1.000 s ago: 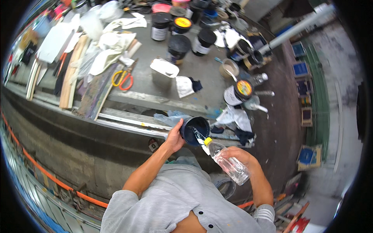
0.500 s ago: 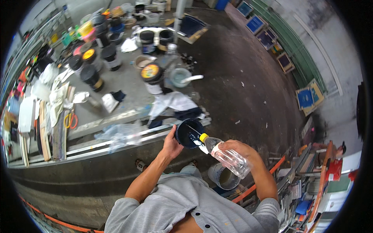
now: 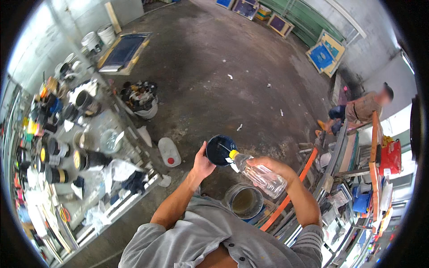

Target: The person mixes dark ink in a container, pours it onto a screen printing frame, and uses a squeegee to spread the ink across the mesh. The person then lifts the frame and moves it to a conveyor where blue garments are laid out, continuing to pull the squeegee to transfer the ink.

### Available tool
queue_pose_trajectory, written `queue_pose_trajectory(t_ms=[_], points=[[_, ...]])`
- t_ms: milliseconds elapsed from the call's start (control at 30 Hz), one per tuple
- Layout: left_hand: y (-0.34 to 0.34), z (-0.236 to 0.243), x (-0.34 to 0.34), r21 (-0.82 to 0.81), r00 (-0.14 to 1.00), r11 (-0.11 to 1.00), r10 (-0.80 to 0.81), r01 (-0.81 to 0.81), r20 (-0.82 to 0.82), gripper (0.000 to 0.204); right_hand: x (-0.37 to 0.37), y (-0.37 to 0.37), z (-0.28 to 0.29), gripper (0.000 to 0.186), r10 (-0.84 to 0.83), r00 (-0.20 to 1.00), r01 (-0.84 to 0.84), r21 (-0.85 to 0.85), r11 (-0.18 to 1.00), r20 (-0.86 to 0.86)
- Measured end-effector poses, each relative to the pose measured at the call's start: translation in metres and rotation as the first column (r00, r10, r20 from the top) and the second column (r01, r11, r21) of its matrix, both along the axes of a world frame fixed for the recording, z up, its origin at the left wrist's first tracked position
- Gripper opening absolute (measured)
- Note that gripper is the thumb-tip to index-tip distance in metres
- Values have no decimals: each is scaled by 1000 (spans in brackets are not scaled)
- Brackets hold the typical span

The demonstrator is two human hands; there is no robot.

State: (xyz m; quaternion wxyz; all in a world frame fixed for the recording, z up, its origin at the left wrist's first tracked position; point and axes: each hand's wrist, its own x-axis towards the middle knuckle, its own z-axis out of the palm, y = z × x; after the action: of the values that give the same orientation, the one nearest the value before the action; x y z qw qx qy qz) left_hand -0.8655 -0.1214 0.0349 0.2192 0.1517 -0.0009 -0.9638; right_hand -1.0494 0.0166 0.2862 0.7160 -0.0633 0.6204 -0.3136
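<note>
My left hand (image 3: 203,165) is closed on the side of a dark round tub (image 3: 215,155), its open mouth facing up. Wet dark blue colour coats the inside. In my right hand (image 3: 272,167) is a clear plastic bottle (image 3: 271,184), gripped round its body and tilted down to the left. The bottle's yellow cap (image 3: 233,154) hangs over the tub's right rim, and a thin streak of liquid runs from it into the tub. Below the bottle stands a bucket (image 3: 229,194) with murky liquid inside.
At left, a table (image 3: 99,190) carries several ink tubs, rags and orange-handled scissors. A white jug (image 3: 169,149) and a full waste bin (image 3: 146,111) stand on the floor. An orange-railed rack (image 3: 308,165) runs along the right. A person (image 3: 362,109) sits beyond it.
My view has turned to the right, so the table now lies farther left and the seated person shows fully. Both hands keep their hold; the bottle still tips over the tub.
</note>
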Motion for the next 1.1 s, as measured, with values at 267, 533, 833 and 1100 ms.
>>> queue_pose_trajectory(t_ms=[267,533,833,1100], points=[[-117,-48,-160,78,989,987,-140,144,-51,59,-148,-103,-40,41,-118,993,121,118,986,-32],[-283,-19,-251,0,998,999,-46,46,-51,62,-258,-285,-25,43,94,995,-96,55,994,46],[-453,-7,-251,39,914,914,401,-403,62,61,-331,-563,-74,50,830,474,-879,-110,463,-293],[-543,4,-195,44,428,427,903,-903,26,53,-238,-811,-51,70,675,-14,-864,-331,-380,-738]])
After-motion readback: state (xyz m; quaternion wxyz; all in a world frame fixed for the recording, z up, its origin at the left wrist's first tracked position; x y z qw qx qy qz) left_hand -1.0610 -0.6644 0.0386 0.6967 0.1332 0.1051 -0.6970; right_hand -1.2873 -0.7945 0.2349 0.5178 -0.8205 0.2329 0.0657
